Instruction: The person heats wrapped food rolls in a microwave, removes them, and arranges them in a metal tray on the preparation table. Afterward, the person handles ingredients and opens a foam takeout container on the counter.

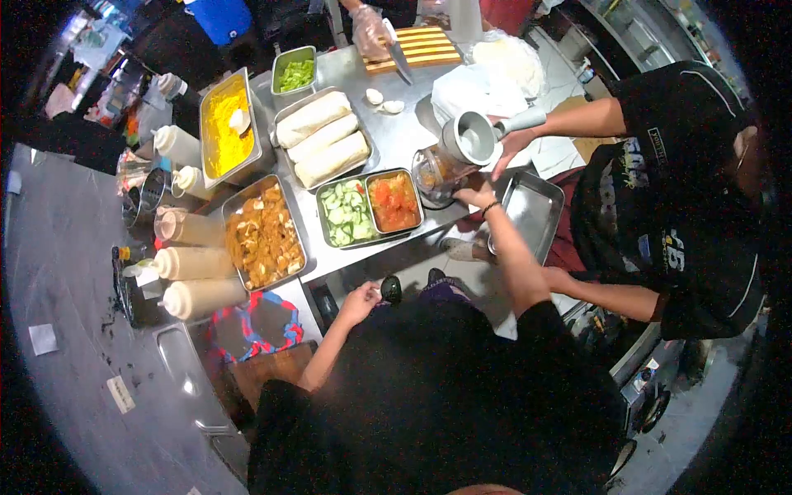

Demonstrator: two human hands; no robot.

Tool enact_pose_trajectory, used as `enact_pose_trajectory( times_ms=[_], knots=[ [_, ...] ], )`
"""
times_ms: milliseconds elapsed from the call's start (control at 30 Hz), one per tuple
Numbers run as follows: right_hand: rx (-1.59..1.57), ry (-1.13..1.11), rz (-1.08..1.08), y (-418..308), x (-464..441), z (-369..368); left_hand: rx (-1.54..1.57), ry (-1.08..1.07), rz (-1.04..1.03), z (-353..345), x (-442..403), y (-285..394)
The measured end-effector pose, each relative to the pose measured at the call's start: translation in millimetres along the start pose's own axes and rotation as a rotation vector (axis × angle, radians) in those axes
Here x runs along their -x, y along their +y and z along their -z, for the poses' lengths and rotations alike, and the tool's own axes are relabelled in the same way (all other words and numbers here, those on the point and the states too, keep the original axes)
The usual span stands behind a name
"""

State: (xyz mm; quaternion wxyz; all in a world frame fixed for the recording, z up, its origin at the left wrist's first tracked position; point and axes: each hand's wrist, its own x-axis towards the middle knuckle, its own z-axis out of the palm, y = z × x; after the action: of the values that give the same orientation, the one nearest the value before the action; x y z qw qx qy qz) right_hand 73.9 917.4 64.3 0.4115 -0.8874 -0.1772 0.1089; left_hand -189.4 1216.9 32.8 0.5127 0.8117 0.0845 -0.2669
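Observation:
My left hand (360, 304) is low in front of my body, fingers curled together; anything between them is too small to make out. Stretched forward, my right hand (477, 196), with a dark band at the wrist, grips the lower side of a clear container (435, 172) at the table's edge. A grey, cup-like tool with a handle (473, 139) is over the container, and a co-worker's hand (513, 140) is at that handle. Beside the container are trays of chopped tomato (393, 202) and cucumber (346, 213).
Rolled wraps (323, 136), shredded yellow food (228, 132), a meat tray (266, 237), greens (295, 76) and sauce bottles (194, 262) are at the left. Another person's gloved hand holds a knife (399, 56) by a striped board (425, 48). An empty metal tray (530, 216) is at the right.

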Motion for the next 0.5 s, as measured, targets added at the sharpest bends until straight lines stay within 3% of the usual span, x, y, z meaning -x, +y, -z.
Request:
enact_pose_trajectory(
  times_ms=[67, 100, 133, 200, 267, 300, 333, 367, 433, 500],
  knots=[
    [0.428, -0.182, 0.119, 120, -46, -11, -0.021, 0.036, -0.012, -10, 3, -14],
    [0.339, -0.015, 0.044, 99, -49, 2, -0.038, 0.076, -0.001, -12, 9, -12],
    [0.148, 0.315, 0.022, 61, -50, 13, -0.060, 0.117, 0.007, -12, 12, -9],
    [-0.129, 0.784, 0.131, -8, -51, 33, -0.028, 0.175, 0.010, -20, 10, -7],
    [-0.004, 0.650, 0.008, 0, -39, 24, 0.008, 0.213, 0.036, -31, 14, -6],
    [-0.064, 0.472, -0.186, -9, -27, 24, 0.017, 0.229, 0.045, -35, 13, -2],
    [-0.112, 0.521, 0.017, -5, -6, 10, 0.027, 0.247, 0.051, -37, 12, 1],
    [-0.217, 0.448, -0.145, -32, 17, 10, 0.034, 0.258, 0.049, -41, 7, -4],
    [-0.193, 0.418, -0.078, 12, 34, -21, 0.133, 0.229, 0.000, -54, 0, -23],
    [-0.266, 0.406, -0.100, -10, 64, -27, 0.103, 0.238, 0.003, -58, 7, -18]
  ],
)
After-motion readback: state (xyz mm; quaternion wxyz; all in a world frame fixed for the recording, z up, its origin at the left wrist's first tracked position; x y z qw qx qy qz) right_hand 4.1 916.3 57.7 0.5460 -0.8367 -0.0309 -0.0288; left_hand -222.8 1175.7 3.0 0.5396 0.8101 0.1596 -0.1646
